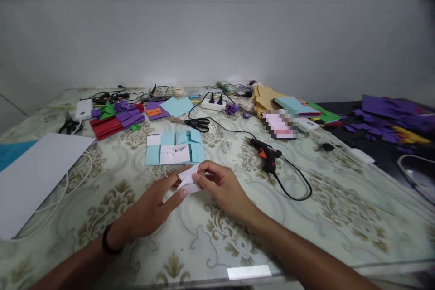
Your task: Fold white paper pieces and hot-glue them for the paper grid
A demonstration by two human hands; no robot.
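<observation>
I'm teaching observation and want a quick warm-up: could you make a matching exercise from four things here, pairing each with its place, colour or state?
1. Glue gun
2. Folded white paper
3. Power strip
4. Large white sheet

A. Held between left hand and right hand
B. Lies left of both hands
C. Black, with orange trigger
D. Has two black plugs in it

Pairs: 1-C, 2-A, 3-D, 4-B

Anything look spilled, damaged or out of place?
No spill or damage shows. The glue gun lies on its side with no stand visible, and a small purple scrap sits loose right of the power strip; both look untidy.
</observation>
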